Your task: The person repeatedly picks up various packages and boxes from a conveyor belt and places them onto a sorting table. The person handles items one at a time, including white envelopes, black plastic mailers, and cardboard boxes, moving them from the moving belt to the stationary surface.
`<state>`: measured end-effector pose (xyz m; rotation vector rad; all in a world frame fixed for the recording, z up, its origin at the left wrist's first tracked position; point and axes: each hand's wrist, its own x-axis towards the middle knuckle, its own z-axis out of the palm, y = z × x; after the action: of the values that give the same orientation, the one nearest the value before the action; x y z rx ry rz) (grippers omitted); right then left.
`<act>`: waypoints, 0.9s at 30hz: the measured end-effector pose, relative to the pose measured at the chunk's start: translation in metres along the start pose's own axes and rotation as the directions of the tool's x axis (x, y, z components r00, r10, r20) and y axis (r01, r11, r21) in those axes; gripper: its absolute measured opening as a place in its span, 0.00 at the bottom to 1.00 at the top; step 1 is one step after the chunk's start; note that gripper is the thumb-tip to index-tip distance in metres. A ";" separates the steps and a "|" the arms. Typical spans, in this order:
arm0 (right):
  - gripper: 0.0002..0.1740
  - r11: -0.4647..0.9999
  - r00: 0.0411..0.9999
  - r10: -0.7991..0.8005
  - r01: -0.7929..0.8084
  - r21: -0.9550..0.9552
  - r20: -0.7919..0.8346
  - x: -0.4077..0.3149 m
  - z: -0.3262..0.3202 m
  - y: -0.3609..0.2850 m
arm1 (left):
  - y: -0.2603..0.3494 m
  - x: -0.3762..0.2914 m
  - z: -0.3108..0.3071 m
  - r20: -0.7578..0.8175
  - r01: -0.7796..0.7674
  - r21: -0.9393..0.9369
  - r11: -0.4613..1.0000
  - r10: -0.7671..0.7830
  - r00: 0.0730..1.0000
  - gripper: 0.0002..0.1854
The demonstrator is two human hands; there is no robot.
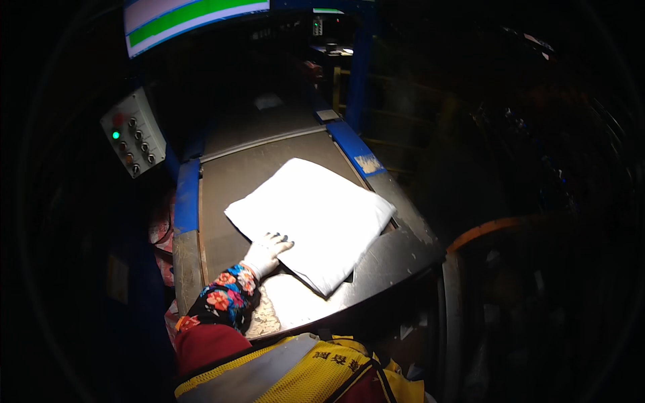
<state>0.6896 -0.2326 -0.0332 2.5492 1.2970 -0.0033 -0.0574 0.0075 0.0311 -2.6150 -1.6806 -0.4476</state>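
A large white bag or soft parcel (312,221), brightly lit, lies flat across the near end of a conveyor belt (262,156) and over part of the metal end plate (378,272). My left hand (268,252), in a white glove with dark fingertips, rests with its fingers on the parcel's near left edge; whether it grips the edge cannot be made out. A floral sleeve covers the forearm. My right hand is out of view.
Blue and bare metal rails (187,201) flank the belt. A control box (133,133) with knobs and a lit green lamp stands at the left, below a screen (201,20). At the right is a curved orange bar (484,231). Farther up the belt lies a small pale item (268,101).
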 end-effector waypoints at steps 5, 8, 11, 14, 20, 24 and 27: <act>0.25 0.999 0.998 -0.045 0.045 -0.017 0.033 0.029 0.033 0.059 | -0.019 0.016 -0.011 0.386 0.279 0.255 0.926 -0.362 0.848 0.37; 0.26 0.978 0.939 -0.076 0.005 -0.207 -0.336 -0.013 0.027 0.102 | 0.038 0.071 -0.058 0.574 0.165 0.315 0.935 -0.326 0.751 0.44; 0.38 0.945 0.964 0.266 -0.261 0.199 0.003 -0.062 -0.097 0.088 | 0.074 0.083 -0.065 0.473 0.069 0.078 0.995 -0.098 0.875 0.45; 0.44 0.792 0.931 0.365 -0.305 0.529 -0.009 -0.106 -0.165 0.117 | 0.132 0.089 -0.038 0.392 -0.007 -0.401 0.916 0.179 0.902 0.43; 0.43 0.076 0.832 0.553 0.002 0.997 -0.044 -0.147 -0.165 0.128 | 0.342 0.088 0.055 0.368 0.313 -0.928 0.202 0.634 0.680 0.43; 0.41 -0.220 0.773 0.630 0.084 0.972 0.075 -0.161 -0.084 0.105 | 0.435 0.068 0.115 0.147 0.264 -0.965 -0.012 0.806 0.574 0.32; 0.39 -0.364 0.747 0.635 0.065 0.929 0.197 -0.163 -0.002 0.080 | 0.470 0.056 0.188 0.093 -0.125 -0.974 0.188 0.840 0.535 0.27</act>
<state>0.6555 -0.4061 0.0092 4.6714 0.1313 -0.7649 0.4277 -0.1149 -0.0643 -4.3269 -0.0335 -0.5653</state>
